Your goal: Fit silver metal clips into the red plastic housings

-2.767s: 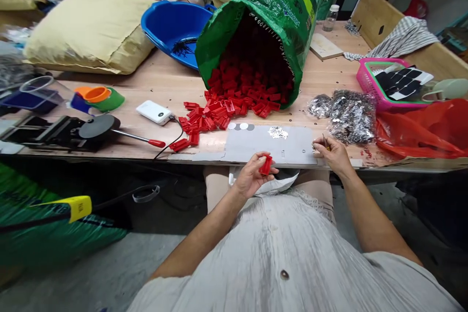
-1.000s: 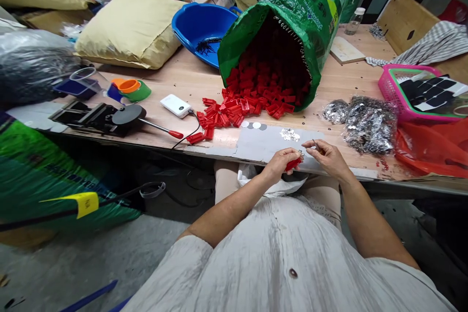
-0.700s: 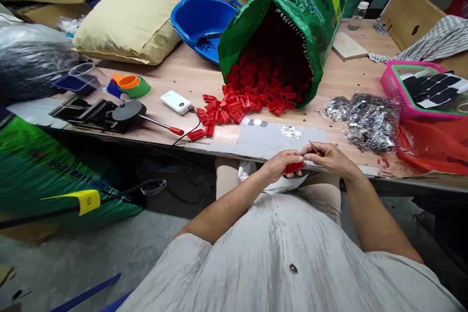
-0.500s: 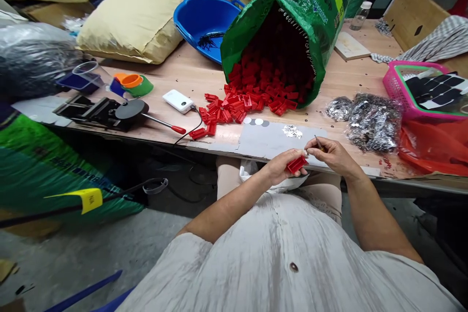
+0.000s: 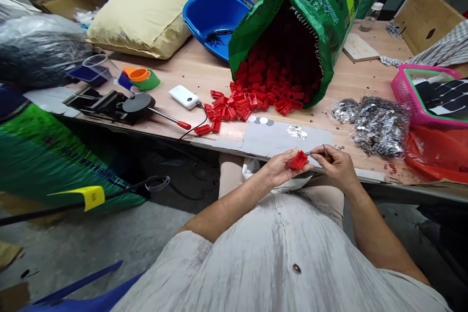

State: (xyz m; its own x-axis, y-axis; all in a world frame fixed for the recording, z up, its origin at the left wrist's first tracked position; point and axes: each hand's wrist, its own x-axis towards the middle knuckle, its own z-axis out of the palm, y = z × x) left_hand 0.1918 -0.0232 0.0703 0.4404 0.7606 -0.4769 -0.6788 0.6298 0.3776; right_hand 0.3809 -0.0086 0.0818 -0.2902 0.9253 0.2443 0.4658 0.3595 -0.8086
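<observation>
My left hand is closed around a small red plastic piece just over the table's front edge. My right hand pinches a thin tool whose tip meets the red piece; a tiny metal part seems to sit between them. Both hands hover at the near edge of a grey card. A little heap of shiny metal bits lies on that card. Behind it, a green sack lies on its side and spills several red pieces onto the wooden table.
Bags of silvery parts lie right of the card, beside a red bag and pink basket. A white power bank, black press tool, blue basin and yellow cushion stand left.
My hands came together at the table edge; the red piece turned in my left hand and the tool tip in my right moved onto it. The view drifted left.
</observation>
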